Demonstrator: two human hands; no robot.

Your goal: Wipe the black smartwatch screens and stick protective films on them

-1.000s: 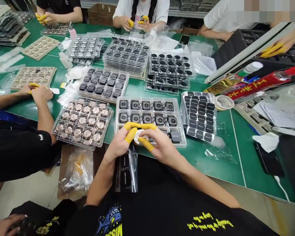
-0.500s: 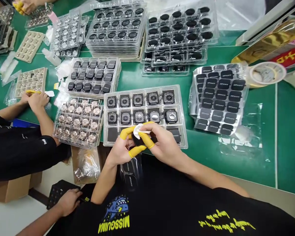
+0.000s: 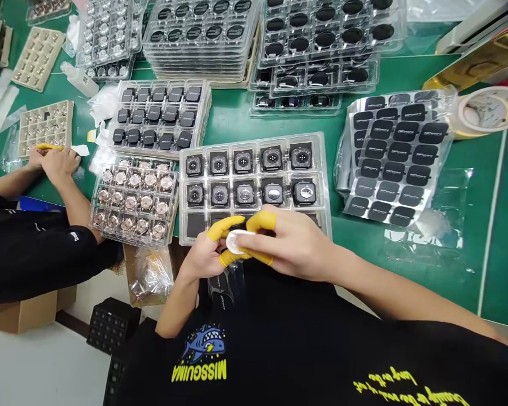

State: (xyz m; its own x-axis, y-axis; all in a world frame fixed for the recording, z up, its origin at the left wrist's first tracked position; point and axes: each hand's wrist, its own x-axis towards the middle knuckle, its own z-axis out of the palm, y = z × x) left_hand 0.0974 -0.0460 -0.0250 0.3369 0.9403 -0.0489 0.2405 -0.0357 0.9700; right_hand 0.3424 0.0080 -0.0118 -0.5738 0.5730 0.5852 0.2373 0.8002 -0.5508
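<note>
My left hand (image 3: 207, 251), with yellow finger covers, is closed around a dark watch piece (image 3: 237, 225) that is mostly hidden by fingers. A white cloth (image 3: 236, 241) is pinched in my right hand (image 3: 294, 242), pressed against that piece. Both hands are just over the front edge of a clear tray (image 3: 325, 186). Two rows of black square watch cases lie in this tray, backs up. Its front row is partly covered by my hands, with a flat dark piece (image 3: 196, 225) at its left end.
Left of the tray are a tray of rose-gold watches (image 3: 131, 202) and a tray of black squares (image 3: 154, 115). Stacked trays (image 3: 201, 62) stand behind. Black stickers (image 3: 393, 152) and a tape roll (image 3: 489, 110) lie right. A co-worker's hands (image 3: 59, 163) are at far left.
My right hand has turned, its thumb and fingers now pressing the white cloth lower over the dark piece. The view has shifted slightly. The extra hand at lower left has gone out of view.
</note>
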